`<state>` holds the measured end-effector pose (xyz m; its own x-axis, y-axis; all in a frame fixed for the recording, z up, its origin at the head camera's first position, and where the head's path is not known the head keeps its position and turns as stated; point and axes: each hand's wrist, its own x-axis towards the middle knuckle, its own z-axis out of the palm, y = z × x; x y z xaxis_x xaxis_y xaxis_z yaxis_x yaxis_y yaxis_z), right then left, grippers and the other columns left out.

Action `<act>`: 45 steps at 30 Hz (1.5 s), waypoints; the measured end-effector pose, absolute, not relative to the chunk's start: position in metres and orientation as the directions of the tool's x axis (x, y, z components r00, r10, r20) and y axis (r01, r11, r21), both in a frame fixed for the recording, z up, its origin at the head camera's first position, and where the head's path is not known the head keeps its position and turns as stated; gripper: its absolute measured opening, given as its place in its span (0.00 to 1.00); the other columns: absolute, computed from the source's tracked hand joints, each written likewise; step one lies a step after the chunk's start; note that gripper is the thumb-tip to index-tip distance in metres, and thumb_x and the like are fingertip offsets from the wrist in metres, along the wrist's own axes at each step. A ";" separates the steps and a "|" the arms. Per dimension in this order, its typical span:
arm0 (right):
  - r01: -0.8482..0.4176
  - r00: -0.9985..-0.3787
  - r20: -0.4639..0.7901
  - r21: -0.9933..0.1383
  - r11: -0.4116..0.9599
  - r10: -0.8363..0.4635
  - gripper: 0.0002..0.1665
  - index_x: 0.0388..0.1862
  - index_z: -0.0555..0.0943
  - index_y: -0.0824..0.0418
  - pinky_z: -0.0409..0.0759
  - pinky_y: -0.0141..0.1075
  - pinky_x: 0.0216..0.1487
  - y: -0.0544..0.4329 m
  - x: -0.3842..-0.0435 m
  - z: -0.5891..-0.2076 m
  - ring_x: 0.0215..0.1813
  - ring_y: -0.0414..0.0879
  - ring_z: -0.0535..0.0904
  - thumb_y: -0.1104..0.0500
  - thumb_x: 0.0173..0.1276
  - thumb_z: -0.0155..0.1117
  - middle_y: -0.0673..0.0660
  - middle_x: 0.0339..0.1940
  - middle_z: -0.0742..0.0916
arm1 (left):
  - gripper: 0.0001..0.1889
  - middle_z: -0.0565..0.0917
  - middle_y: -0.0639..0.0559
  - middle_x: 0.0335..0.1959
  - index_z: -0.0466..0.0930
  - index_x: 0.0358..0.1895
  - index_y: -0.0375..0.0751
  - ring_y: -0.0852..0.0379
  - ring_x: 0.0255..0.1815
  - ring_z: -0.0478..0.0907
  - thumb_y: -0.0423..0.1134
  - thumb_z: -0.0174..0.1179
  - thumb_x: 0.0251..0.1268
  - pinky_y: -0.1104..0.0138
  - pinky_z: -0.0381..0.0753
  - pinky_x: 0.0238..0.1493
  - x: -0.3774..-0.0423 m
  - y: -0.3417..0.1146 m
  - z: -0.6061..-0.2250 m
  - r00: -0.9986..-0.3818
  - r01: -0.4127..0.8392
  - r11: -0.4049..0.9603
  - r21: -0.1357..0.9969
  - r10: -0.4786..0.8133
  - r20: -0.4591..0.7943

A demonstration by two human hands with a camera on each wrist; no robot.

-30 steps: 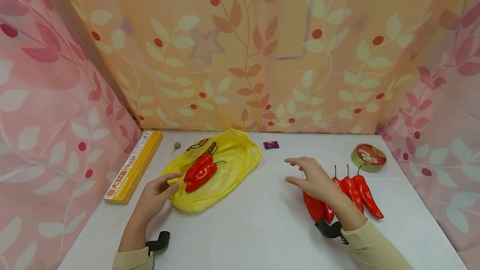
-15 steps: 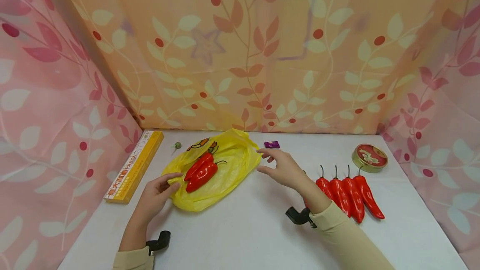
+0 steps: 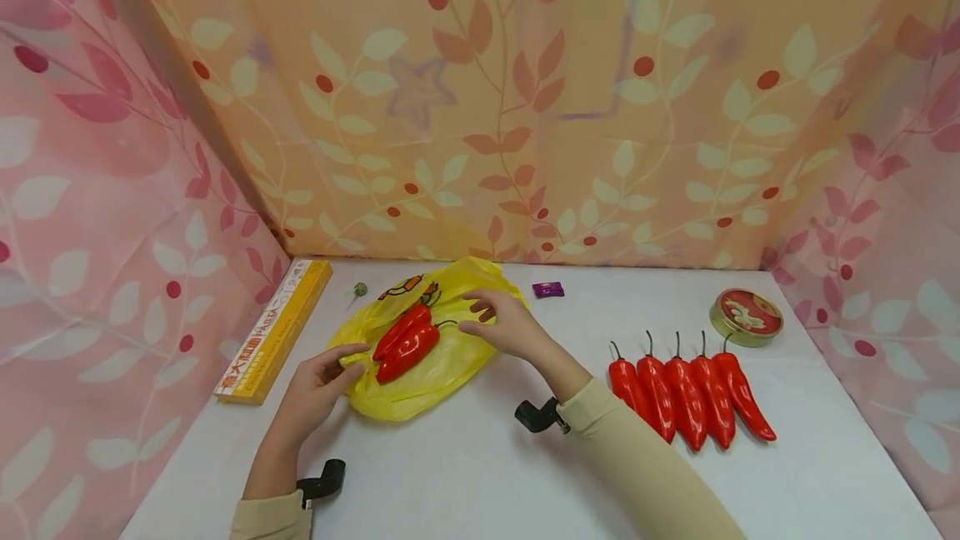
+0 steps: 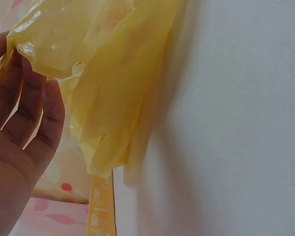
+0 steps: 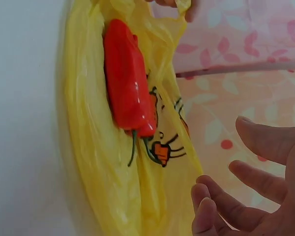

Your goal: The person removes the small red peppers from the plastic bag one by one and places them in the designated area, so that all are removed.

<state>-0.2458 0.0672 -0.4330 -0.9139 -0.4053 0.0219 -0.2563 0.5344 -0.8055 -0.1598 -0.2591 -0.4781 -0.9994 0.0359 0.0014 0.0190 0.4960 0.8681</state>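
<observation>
A yellow plastic bag (image 3: 442, 377) lies spread on the table, two red peppers (image 3: 408, 352) with green stems resting on it inside. At its near left edge my left hand (image 3: 318, 386) pinches the thin film between thumb and fingers; the left wrist view shows the bag (image 4: 118, 83) lifted there. My right hand (image 3: 506, 325), holding nothing, hovers over the bag's right side with thumb and fingers apart. In the right wrist view its fingertips (image 5: 204, 184) come right at the bag's edge, beyond the pepper stems.
Several red peppers (image 3: 690, 407) lie in a row at the right, under a round red-lidded tin (image 3: 746, 315). A yellow pasta box (image 3: 277, 332) lies along the left. Behind the bag are a purple packet (image 3: 548, 290) and a small green item (image 3: 360, 289).
My right hand has moved left from above the row of peppers to over the bag's right side. My left hand has kept its grip on the bag's edge.
</observation>
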 end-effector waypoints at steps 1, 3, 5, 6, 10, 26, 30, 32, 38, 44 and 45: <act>-0.253 -0.911 0.015 -0.811 0.528 -0.413 0.29 0.66 0.78 0.53 0.83 0.44 0.54 0.064 -0.247 -0.434 0.54 0.52 0.81 0.48 0.67 0.71 0.61 0.57 0.85 | 0.20 0.80 0.46 0.42 0.81 0.62 0.51 0.52 0.42 0.73 0.51 0.62 0.71 0.70 0.78 0.36 -0.160 -0.259 -0.478 -0.999 0.026 0.496 0.868 0.038 0.008; -0.243 -0.906 -0.004 -0.815 0.525 -0.424 0.30 0.67 0.78 0.53 0.83 0.44 0.54 0.058 -0.250 -0.437 0.54 0.53 0.82 0.48 0.68 0.71 0.62 0.58 0.85 | 0.20 0.80 0.46 0.41 0.81 0.62 0.51 0.52 0.41 0.73 0.50 0.62 0.71 0.70 0.77 0.36 -0.160 -0.258 -0.478 -0.999 0.031 0.497 0.867 0.039 0.014; -0.224 -0.901 -0.028 -0.824 0.520 -0.432 0.31 0.68 0.77 0.54 0.83 0.45 0.55 0.051 -0.253 -0.439 0.55 0.54 0.82 0.48 0.68 0.70 0.64 0.59 0.84 | 0.20 0.80 0.46 0.41 0.81 0.63 0.51 0.53 0.41 0.73 0.49 0.62 0.72 0.70 0.77 0.36 -0.160 -0.259 -0.479 -0.999 0.030 0.499 0.866 0.038 0.013; -0.211 -0.900 -0.041 -0.829 0.517 -0.433 0.31 0.68 0.77 0.54 0.83 0.46 0.55 0.047 -0.254 -0.441 0.55 0.55 0.82 0.48 0.68 0.70 0.64 0.60 0.84 | 0.20 0.80 0.47 0.42 0.81 0.63 0.51 0.53 0.41 0.73 0.49 0.62 0.72 0.69 0.78 0.36 -0.160 -0.259 -0.479 -0.999 0.025 0.498 0.867 0.036 0.008; -0.175 -0.898 -0.076 -0.842 0.510 -0.434 0.32 0.68 0.76 0.57 0.83 0.45 0.54 0.031 -0.260 -0.449 0.57 0.55 0.81 0.47 0.68 0.70 0.64 0.58 0.84 | 0.20 0.81 0.47 0.45 0.80 0.64 0.50 0.53 0.42 0.73 0.48 0.62 0.72 0.68 0.79 0.38 -0.160 -0.260 -0.480 -1.000 0.010 0.500 0.866 0.030 -0.007; 0.086 -0.915 -0.257 -0.877 0.473 -0.310 0.32 0.66 0.77 0.60 0.82 0.36 0.39 -0.011 -0.267 -0.474 0.38 0.48 0.80 0.50 0.67 0.72 0.58 0.50 0.84 | 0.20 0.81 0.47 0.50 0.80 0.63 0.51 0.52 0.45 0.74 0.49 0.62 0.72 0.70 0.80 0.41 -0.160 -0.259 -0.479 -0.999 -0.007 0.497 0.868 0.029 -0.025; 0.148 -0.906 -0.307 -0.875 0.461 -0.291 0.34 0.68 0.75 0.58 0.82 0.38 0.41 -0.014 -0.266 -0.477 0.36 0.48 0.80 0.48 0.67 0.71 0.57 0.47 0.84 | 0.20 0.82 0.47 0.47 0.80 0.63 0.51 0.52 0.43 0.74 0.49 0.62 0.72 0.70 0.79 0.40 -0.160 -0.258 -0.479 -0.999 0.015 0.491 0.871 0.047 -0.009; 0.166 -0.904 -0.323 -0.869 0.465 -0.279 0.34 0.68 0.75 0.58 0.82 0.38 0.40 -0.015 -0.265 -0.479 0.36 0.48 0.80 0.47 0.67 0.71 0.56 0.46 0.83 | 0.20 0.82 0.47 0.47 0.81 0.63 0.51 0.52 0.43 0.74 0.49 0.62 0.71 0.69 0.80 0.39 -0.161 -0.257 -0.478 -0.999 0.021 0.488 0.873 0.053 -0.006; 0.194 -0.903 -0.350 -0.849 0.492 -0.248 0.31 0.63 0.78 0.59 0.80 0.35 0.37 -0.018 -0.264 -0.485 0.36 0.48 0.79 0.45 0.67 0.71 0.55 0.42 0.83 | 0.21 0.82 0.46 0.49 0.80 0.63 0.49 0.51 0.45 0.74 0.50 0.62 0.72 0.69 0.81 0.41 -0.159 -0.257 -0.476 -0.999 -0.001 0.498 0.867 0.039 -0.023; 0.185 -0.911 -0.339 -0.845 0.502 -0.235 0.22 0.50 0.81 0.57 0.76 0.34 0.33 -0.016 -0.264 -0.485 0.34 0.47 0.77 0.46 0.65 0.73 0.55 0.35 0.82 | 0.21 0.82 0.47 0.49 0.80 0.64 0.50 0.52 0.45 0.74 0.50 0.62 0.72 0.70 0.80 0.41 -0.159 -0.258 -0.477 -0.999 0.010 0.497 0.868 0.045 -0.014; 0.182 -0.914 -0.334 -0.846 0.501 -0.231 0.21 0.48 0.81 0.57 0.75 0.33 0.33 -0.015 -0.264 -0.485 0.34 0.47 0.76 0.46 0.65 0.73 0.55 0.34 0.82 | 0.21 0.82 0.47 0.50 0.80 0.64 0.50 0.52 0.45 0.74 0.50 0.62 0.72 0.70 0.80 0.41 -0.160 -0.258 -0.477 -0.999 0.014 0.497 0.868 0.048 -0.011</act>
<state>-0.2641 -0.0153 -0.4846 -0.9140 -0.2310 -0.3335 0.1823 0.5006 -0.8463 -0.1596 -0.2576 -0.4772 -0.9988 0.0480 -0.0115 0.0139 0.4968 0.8678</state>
